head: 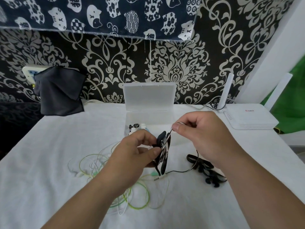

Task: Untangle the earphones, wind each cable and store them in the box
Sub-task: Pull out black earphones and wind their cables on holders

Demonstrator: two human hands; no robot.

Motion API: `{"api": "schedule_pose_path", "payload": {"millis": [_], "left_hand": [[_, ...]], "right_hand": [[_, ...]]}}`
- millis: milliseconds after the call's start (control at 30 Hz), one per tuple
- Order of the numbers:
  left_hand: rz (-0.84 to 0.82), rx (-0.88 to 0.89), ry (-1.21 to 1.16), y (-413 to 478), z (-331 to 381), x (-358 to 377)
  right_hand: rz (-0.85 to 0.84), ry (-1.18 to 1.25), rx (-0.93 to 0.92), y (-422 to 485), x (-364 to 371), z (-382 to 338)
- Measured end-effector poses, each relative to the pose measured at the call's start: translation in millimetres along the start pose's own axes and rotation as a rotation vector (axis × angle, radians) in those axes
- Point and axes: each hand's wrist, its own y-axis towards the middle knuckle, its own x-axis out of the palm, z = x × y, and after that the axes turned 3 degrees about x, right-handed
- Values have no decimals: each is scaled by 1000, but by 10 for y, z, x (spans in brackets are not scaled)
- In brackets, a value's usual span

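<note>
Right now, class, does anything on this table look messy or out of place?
Yes. The green and white cables sprawl in a loose tangle on the cloth under the left arm, and the black earphones lie in an unwound heap near the right hand. Nothing looks damaged.

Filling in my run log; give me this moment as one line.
left hand: holds striped cable coil | right hand: pinches its strand | green cables, black cable: loose on table | box: open

surface: white-clothed table (49, 146) | on it: clear box (149, 104) | green cables (125, 198) | black earphones (204, 169) | router (247, 118)
</note>
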Motion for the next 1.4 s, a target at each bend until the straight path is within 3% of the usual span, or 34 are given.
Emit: {"api": "schedule_pose_path", "payload": {"millis": [367, 533, 600, 733, 1067, 1267, 1400], "left_hand": [[-233, 1, -79, -69, 33, -19], [-186, 53, -271, -83, 68, 33], [-130, 76, -326, -66, 62, 26], [0, 103, -272, -11, 31, -64], [229, -32, -296, 91, 2, -181], [201, -161, -491, 105, 72, -239], [203, -150, -467, 98, 63, -195]], "right_hand": [[-146, 205, 224, 51, 124, 141], [-300, 504, 478, 34, 207, 138], [-398, 515, 527, 9, 265, 154], [-491, 434, 510, -16, 370, 192], [-687, 236, 363, -109, 340, 93], [-628, 171, 324, -99, 252, 65], [-662, 192, 285, -103, 221, 29]]}}
